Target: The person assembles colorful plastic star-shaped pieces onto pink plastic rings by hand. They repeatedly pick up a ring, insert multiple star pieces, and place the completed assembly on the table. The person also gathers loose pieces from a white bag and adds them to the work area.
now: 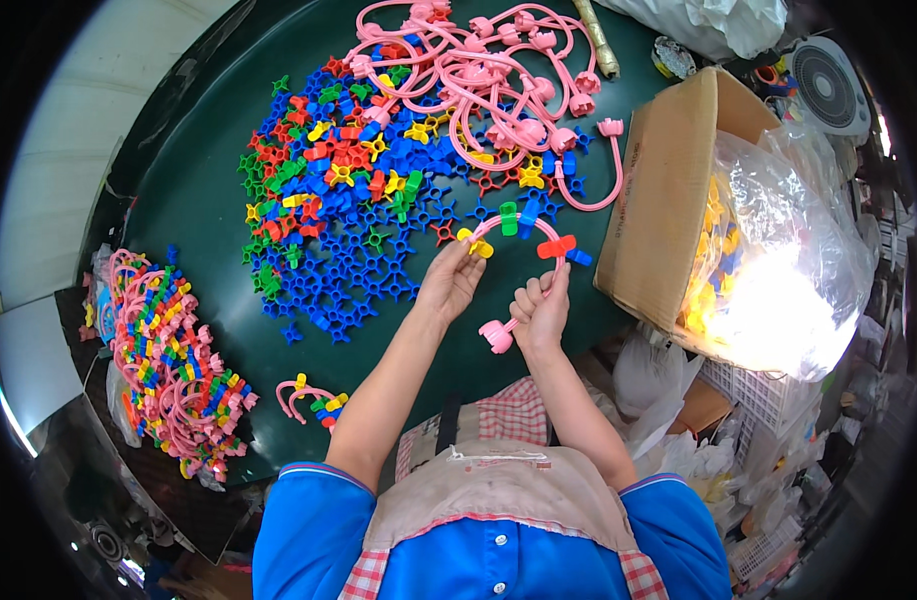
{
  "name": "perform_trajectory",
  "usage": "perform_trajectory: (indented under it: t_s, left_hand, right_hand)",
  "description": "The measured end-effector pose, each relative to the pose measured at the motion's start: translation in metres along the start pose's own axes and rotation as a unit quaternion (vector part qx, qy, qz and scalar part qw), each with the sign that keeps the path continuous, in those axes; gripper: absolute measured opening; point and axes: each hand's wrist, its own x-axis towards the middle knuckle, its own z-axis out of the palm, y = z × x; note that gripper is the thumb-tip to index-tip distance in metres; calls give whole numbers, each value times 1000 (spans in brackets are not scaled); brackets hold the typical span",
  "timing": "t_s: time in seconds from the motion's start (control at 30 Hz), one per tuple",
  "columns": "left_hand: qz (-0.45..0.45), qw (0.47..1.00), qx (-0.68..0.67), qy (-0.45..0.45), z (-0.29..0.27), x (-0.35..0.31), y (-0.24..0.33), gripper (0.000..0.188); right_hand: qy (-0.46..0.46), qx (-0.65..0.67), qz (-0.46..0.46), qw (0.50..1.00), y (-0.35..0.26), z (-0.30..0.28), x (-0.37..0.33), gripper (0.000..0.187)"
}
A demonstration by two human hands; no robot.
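Note:
Between my two hands a bendy pink plastic tube [535, 222] arches over the table. Yellow [475, 243], green [508, 218], blue [528, 219] and red [556, 246] star-like plastic pieces sit along it, with another blue one beside the red. My left hand [452, 280] pinches the tube's left end at the yellow piece. Wrapped round the other side, my right hand [543, 312] grips the tube, and its pink cup-shaped end [496, 336] pokes out below the fist. A similar pink tube with coloured pieces [318, 402] lies near my left forearm.
Loose coloured star pieces [348, 265] spread over the dark green table [193, 240]. Bare pink tubes [478, 80] are heaped at the back. A pile of tubes with pieces [173, 360] lies at left. To the right stands a cardboard box [653, 200] lined with clear plastic.

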Motion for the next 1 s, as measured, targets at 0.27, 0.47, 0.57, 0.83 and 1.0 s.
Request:
perform_trajectory:
  t_s: [0.27, 0.47, 0.57, 0.83, 1.0]
  left_hand:
    - [-71, 964, 210, -147, -14, -19, 42, 23]
    - [92, 722, 684, -52, 31, -143, 54, 87]
    - [14, 827, 562, -20, -6, -173, 74, 65]
    - [88, 817, 539, 184, -253, -223, 128, 28]
    - [423, 373, 780, 270, -208, -198, 106, 36]
  right_hand:
    - [-135, -223, 80, 962, 3, -33, -5, 43]
    - [15, -730, -484, 483, -61, -53, 90, 67]
    - [94, -793, -433, 418, -47, -51, 116, 74]
    - [15, -705, -406, 581, 62, 4, 97, 55]
    - [-74, -627, -403, 663, 82, 47, 119, 51]
